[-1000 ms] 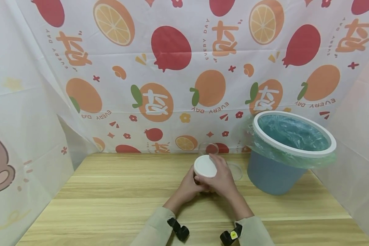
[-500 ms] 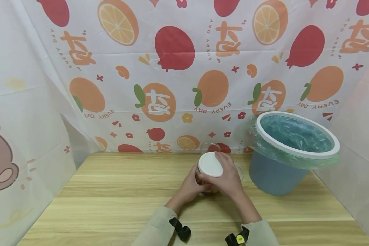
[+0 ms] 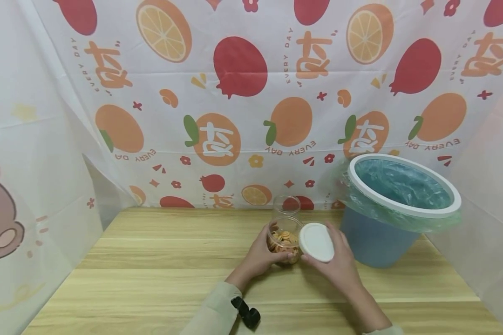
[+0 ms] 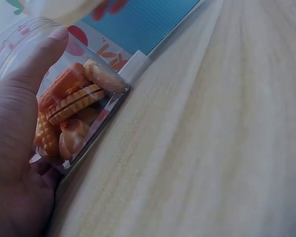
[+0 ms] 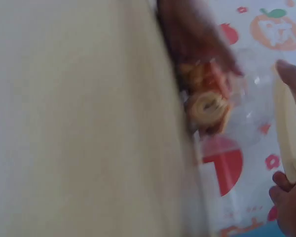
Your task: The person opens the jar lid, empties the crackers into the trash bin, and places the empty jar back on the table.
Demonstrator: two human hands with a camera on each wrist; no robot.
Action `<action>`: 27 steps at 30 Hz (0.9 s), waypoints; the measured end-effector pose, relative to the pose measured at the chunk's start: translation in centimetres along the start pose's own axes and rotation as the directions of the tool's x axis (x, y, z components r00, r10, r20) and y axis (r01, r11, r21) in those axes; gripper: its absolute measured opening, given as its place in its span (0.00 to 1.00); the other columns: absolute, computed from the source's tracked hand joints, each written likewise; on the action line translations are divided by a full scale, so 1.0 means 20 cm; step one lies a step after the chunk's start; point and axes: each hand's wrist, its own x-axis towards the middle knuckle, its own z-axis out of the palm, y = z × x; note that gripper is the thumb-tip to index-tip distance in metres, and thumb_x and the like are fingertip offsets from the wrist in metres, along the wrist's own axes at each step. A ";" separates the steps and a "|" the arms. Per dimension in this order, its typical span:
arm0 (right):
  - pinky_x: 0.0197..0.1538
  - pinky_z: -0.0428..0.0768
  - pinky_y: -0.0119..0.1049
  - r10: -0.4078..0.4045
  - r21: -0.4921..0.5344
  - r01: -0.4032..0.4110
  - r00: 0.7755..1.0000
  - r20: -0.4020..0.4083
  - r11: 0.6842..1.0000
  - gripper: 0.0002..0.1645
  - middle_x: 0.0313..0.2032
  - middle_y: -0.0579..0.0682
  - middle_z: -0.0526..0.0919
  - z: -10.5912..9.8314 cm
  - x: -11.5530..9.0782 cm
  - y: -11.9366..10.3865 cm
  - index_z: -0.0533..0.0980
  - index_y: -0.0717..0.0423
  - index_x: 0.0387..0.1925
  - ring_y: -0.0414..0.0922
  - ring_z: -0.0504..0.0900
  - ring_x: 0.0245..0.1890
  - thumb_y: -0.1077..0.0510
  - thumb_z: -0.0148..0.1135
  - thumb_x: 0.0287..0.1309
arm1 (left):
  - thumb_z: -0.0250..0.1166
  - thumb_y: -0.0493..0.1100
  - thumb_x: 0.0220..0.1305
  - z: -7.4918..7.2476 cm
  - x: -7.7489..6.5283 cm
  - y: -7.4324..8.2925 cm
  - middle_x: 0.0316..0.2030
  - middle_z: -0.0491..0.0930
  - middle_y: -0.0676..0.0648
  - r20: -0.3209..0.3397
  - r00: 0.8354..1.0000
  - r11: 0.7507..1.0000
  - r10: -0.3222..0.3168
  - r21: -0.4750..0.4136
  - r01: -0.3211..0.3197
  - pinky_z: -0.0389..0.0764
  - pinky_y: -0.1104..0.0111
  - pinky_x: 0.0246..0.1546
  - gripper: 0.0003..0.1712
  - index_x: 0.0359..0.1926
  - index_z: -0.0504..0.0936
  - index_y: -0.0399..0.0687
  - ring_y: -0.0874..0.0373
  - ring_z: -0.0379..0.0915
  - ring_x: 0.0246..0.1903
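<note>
My left hand (image 3: 258,256) grips a clear jar (image 3: 286,224) from its left side, with the thumb across the near wall. The jar stands on the table with its mouth uncovered. Biscuits (image 3: 285,239) fill its lower part; in the left wrist view a ridged sandwich biscuit (image 4: 75,103) shows among orange and pale pieces. Just right of the jar, my right hand (image 3: 343,266) holds a round white lid (image 3: 316,243) by its edge, tilted and apart from the rim. The right wrist view, partly blurred, shows the lid (image 5: 288,131) between thumb and fingers.
Another clear container (image 3: 287,204) stands behind the jar, near the patterned cloth (image 3: 184,177). On the right is a blue bin (image 3: 375,244) with a green plastic liner over its rim. The wooden table (image 3: 159,270) extends to the left and front.
The white lid has come off the jar and moved right in my right hand. The biscuits inside are now visible from above. My left hand keeps its grip on the jar.
</note>
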 end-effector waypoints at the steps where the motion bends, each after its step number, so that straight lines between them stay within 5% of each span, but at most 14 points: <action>1: 0.61 0.75 0.65 0.020 -0.005 -0.020 1.000 -0.002 1.000 0.66 0.70 0.61 0.66 0.00 -0.01 0.02 0.59 0.49 0.76 0.63 0.72 0.66 0.38 0.82 0.40 | 0.81 0.47 0.51 0.00 0.00 0.00 0.72 0.65 0.38 -0.002 1.000 1.000 -0.003 -0.002 0.003 0.64 0.50 0.72 0.58 0.77 0.56 0.52 0.45 0.65 0.70; 10: 0.58 0.76 0.62 -0.023 -0.073 0.021 0.999 -0.027 0.997 0.62 0.67 0.63 0.70 0.02 -0.03 0.18 0.63 0.54 0.73 0.63 0.75 0.63 0.39 0.83 0.39 | 0.82 0.48 0.50 0.00 0.00 0.00 0.73 0.64 0.38 0.008 1.000 1.000 -0.005 -0.017 0.005 0.61 0.51 0.73 0.60 0.77 0.55 0.47 0.45 0.65 0.70; 27: 0.61 0.75 0.66 0.070 -0.097 -0.063 0.995 0.067 0.993 0.63 0.68 0.64 0.67 0.07 -0.06 0.27 0.64 0.55 0.73 0.66 0.74 0.63 0.36 0.82 0.39 | 0.81 0.49 0.50 0.00 0.00 0.01 0.73 0.64 0.40 -0.008 1.000 1.000 -0.019 0.009 0.019 0.61 0.50 0.74 0.60 0.78 0.56 0.51 0.46 0.64 0.71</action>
